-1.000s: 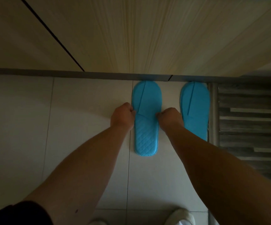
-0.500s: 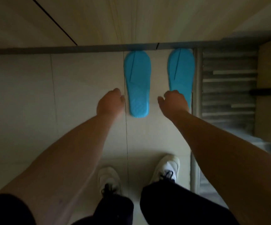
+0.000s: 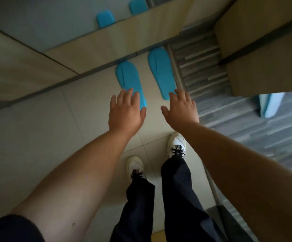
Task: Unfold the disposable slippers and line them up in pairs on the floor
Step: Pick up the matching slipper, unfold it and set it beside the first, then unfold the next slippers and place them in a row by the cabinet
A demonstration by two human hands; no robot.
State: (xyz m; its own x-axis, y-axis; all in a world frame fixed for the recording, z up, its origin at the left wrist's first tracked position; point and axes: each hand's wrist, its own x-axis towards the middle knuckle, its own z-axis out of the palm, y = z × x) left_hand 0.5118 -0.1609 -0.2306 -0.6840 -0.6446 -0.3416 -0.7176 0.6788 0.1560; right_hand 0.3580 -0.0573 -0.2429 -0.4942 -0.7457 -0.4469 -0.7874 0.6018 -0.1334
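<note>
Both slippers flat on tile by the cabinet base, left hand and right hand spread, holding nothing — look light, floppy — pinch edges.

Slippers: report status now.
Left hand and right hand open, empty. Two blue slippers flat, side by side against the wall base. Nothing in the way.
</note>
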